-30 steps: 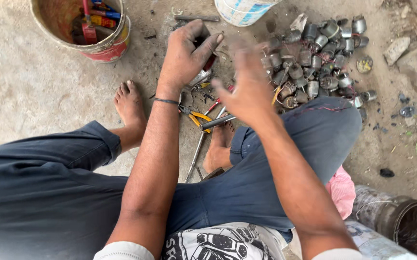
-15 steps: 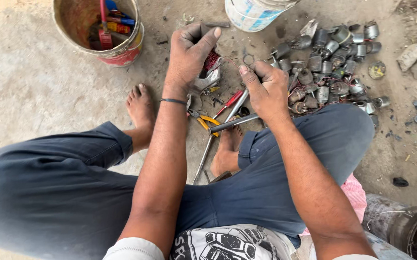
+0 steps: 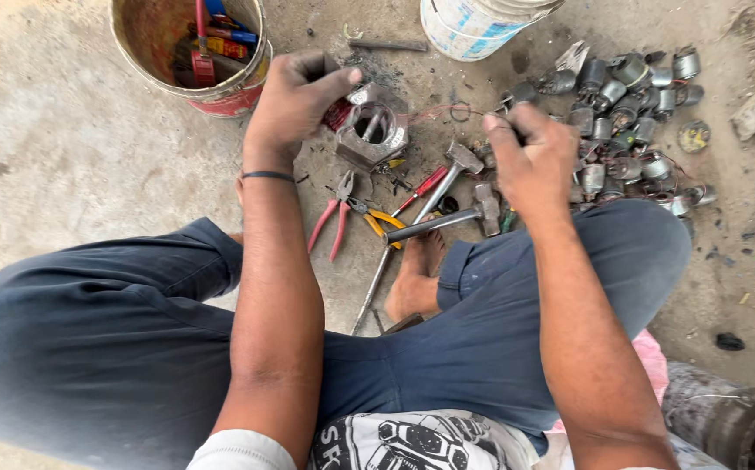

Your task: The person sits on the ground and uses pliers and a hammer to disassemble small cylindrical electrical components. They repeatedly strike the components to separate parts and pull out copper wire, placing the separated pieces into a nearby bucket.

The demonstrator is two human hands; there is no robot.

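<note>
The left hand (image 3: 295, 100) grips a small square metal motor housing (image 3: 370, 130) above the concrete floor (image 3: 64, 165), near the rusty bucket (image 3: 229, 91). The right hand (image 3: 530, 157) is clenched, pinching thin copper wire (image 3: 460, 110) drawn from the housing, above two hammers (image 3: 456, 196) and beside a pile of small motors (image 3: 630, 113).

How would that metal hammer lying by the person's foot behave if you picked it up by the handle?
The hammer looks all metal, so probably stiff and heavy for its size. Its blocky head would likely drag that end down. The smooth round handle might slip in the hand or roll a little on the ground.
</note>
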